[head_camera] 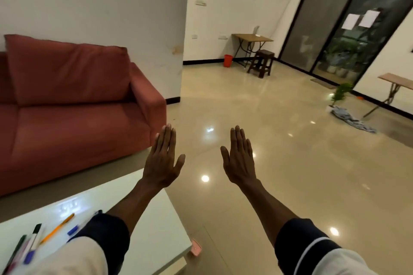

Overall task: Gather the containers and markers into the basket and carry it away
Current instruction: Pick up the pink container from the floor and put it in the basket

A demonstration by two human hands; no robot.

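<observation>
My left hand [162,158] and my right hand [240,158] are both stretched out flat in front of me, backs up, fingers extended, holding nothing. The left hand hovers over the far corner of a white table [154,225]; the right hand is over the floor. At the table's near left lie several markers and pens: an orange pen [58,227], a blue-capped marker [73,229], and a cluster of markers [24,250] with green, black and purple parts. My left sleeve covers part of them. No basket or container is in view.
A red sofa [73,105] stands left behind the table. A pink object [196,250] lies on the floor by the table's corner. Across the glossy tile floor are a folding table [252,39], stool [261,62], orange bucket [228,60], small plant [340,92], cloth [353,120].
</observation>
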